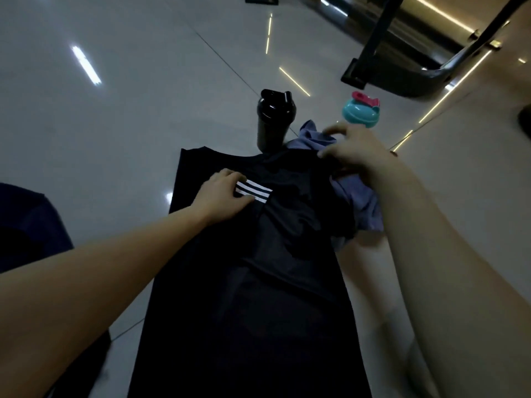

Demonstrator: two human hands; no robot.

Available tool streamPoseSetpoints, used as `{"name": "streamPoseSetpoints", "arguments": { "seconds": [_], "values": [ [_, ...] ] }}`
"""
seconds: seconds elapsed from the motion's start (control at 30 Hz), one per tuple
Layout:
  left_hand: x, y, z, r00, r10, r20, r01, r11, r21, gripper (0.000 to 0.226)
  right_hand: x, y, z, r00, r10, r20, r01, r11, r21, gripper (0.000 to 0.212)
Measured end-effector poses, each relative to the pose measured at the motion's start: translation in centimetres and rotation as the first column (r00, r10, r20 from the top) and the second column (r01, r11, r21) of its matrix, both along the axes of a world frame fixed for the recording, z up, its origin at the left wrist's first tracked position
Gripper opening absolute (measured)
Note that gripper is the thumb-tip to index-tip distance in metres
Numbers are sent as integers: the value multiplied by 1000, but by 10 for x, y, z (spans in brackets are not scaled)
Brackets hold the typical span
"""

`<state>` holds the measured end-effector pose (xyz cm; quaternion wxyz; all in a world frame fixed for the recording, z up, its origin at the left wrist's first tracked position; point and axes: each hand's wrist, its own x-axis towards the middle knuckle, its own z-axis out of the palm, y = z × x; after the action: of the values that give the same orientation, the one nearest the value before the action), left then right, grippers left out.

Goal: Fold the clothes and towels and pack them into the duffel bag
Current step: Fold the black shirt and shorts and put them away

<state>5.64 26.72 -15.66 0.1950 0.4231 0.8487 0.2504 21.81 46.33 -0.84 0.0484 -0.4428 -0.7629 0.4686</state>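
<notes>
A black T-shirt (253, 282) with white stripes on its sleeve lies spread on the glossy floor in front of me. My left hand (224, 193) presses flat on the folded-in left sleeve, fingers beside the stripes. My right hand (353, 147) reaches to the shirt's right shoulder and pinches the black cloth there. Under and beside that shoulder lies a crumpled purple-blue garment (362, 202). A dark blue shape (26, 225) at the left edge may be a bag or cloth; I cannot tell which.
A black shaker bottle (271, 122) stands upright just beyond the shirt's collar. A teal bottle with a pink cap (360, 110) stands to its right, partly behind my right hand. A black metal frame (373, 50) rises at the back right on the pale tiled floor (115, 110).
</notes>
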Motion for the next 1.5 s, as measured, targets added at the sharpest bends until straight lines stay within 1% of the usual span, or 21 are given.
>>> {"name": "streamPoseSetpoints", "arguments": {
  "seconds": [0.03,0.07,0.1,0.13,0.2,0.27,0.33,0.37,0.4,0.47,0.53,0.57,0.63,0.7,0.77,0.9,1.03,1.1,1.2,1.37,1.5],
  "values": [
    [1,0,13,958,56,280,-68,997,36,47,-19,-11,3,999,11,-46,-14,998,-60,32],
    [3,0,26,820,76,568,-136,989,64,42,-38,-21,2,997,29,-65,-35,996,-88,25],
    [2,-1,35,656,74,751,-191,979,71,40,-56,-30,0,997,46,-67,-53,993,-104,19],
    [1,-3,43,508,40,861,-233,968,92,42,-74,-39,-3,996,56,-66,-64,990,-125,18],
    [-4,-9,50,302,-106,947,-285,938,196,53,-102,-53,-13,994,89,-69,-102,972,-213,23],
    [-13,-15,46,236,-204,950,-323,906,275,61,-119,-64,-23,987,158,-30,-160,942,-296,25],
    [-20,-16,29,280,-134,951,-390,889,240,48,-127,-65,-35,976,216,6,-204,926,-318,24],
    [-25,-16,19,337,-11,942,-451,876,172,35,-129,-63,-42,974,226,22,-209,932,-297,23],
    [-27,-14,11,383,150,911,-523,849,80,21,-130,-56,-51,973,228,45,-213,953,-216,25],
    [-30,-11,-3,389,365,846,-629,776,-45,4,-126,-34,-70,964,218,151,-233,968,94,27],
    [-29,-10,-9,399,464,791,-678,730,-86,13,-112,-15,-84,929,204,308,-301,901,313,30],
    [-29,-10,-11,408,499,764,-697,711,-92,15,-104,-8,-89,906,211,366,-339,881,329,29],
    [-29,-9,-16,410,517,751,-706,702,-98,18,-91,1,-98,863,251,438,-404,864,301,29],
    [-29,-11,-19,425,524,738,-703,704,-95,20,-87,6,-104,840,288,459,-454,837,306,40],
    [-29,-15,-22,457,538,708,-691,717,-98,17,-92,9,-108,854,269,445,-443,825,352,49],
    [-25,-24,-28,569,561,601,-661,747,-71,5,-106,3,-106,847,202,492,-429,806,408,33],
    [-25,-32,-27,694,596,405,-635,771,-46,20,-112,1,-111,833,124,539,-396,814,425,20],
    [-26,-36,-27,749,594,294,-608,792,-51,24,-113,2,-116,851,92,517,-347,837,423,21],
    [-28,-38,-30,802,561,203,-560,826,-73,26,-115,9,-120,874,15,486,-263,855,447,27],
    [-29,-34,-37,853,507,121,-496,861,-114,26,-113,13,-123,868,-75,490,-228,817,529,29],
    [-31,-29,-37,842,527,116,-512,848,-139,26,-109,10,-126,858,-71,509,-284,760,584,25]
  ]
}}
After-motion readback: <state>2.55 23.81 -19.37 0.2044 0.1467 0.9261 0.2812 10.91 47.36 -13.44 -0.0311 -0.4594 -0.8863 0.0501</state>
